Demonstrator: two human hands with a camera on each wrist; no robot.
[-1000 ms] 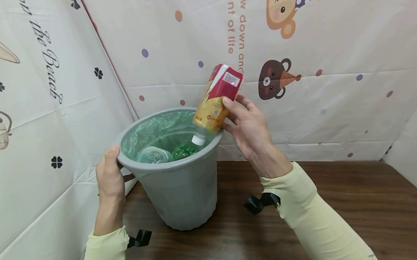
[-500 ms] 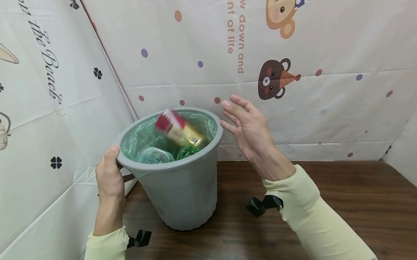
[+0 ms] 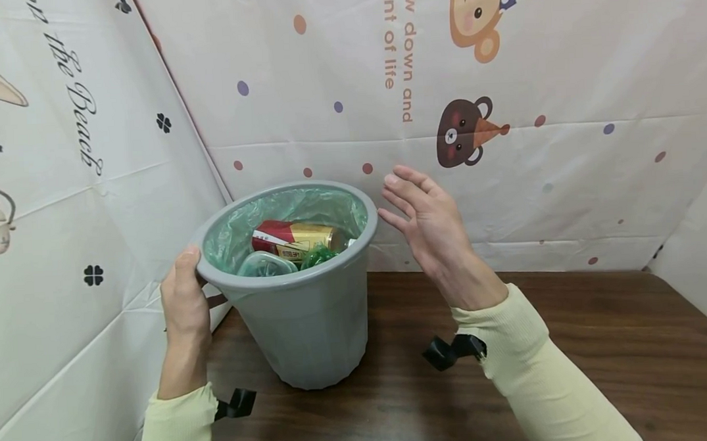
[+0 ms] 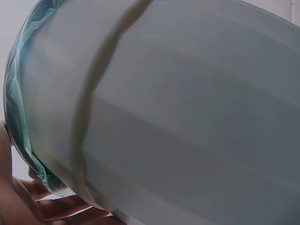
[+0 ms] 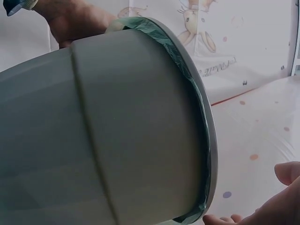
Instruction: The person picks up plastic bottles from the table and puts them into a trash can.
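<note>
A grey trash can (image 3: 311, 327) lined with a green plastic bag (image 3: 230, 236) stands on the table. My left hand (image 3: 185, 307) grips its rim on the left side, thumb on top and fingers underneath against the outer wall, as the left wrist view also shows. Inside lies a bottle with a red and gold label (image 3: 301, 239) on its side. In front of it are a clear plastic container (image 3: 266, 264) and a crumpled green piece (image 3: 318, 255). My right hand (image 3: 434, 233) is in the air just right of the rim, fingers extended, holding nothing.
The dark wooden table (image 3: 549, 357) stretches to the right of the can. White printed sheets form a back wall (image 3: 299, 71) and a left wall (image 3: 50, 194) close behind and beside the can. Black straps (image 3: 454, 351) hang at both wrists.
My right hand has let go of the bottle, which dropped into the can and now lies on its side. The fingers have spread. My left hand stays on the rim.
</note>
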